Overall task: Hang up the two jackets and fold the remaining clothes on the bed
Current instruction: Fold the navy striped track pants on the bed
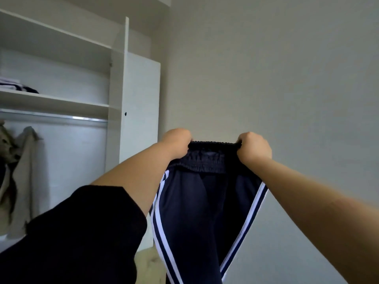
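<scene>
We count one pants [196, 212], two jackets [22, 171] on wardrobe rail [53, 117]. Left hand [177, 141], right hand [254, 147] fist-grip waistband, raised before wall; pants hang vertical, waistband up, legs down.

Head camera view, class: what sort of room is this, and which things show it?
Probably a bedroom or dressing area: an open white wardrobe with a hanging rail, jackets hung beneath, and folded clothes on a shelf.

Wardrobe shelf [61, 102] w/ folded clothes [18, 87] on it at left; rail [61, 117] below w/ jackets [22, 171].
</scene>
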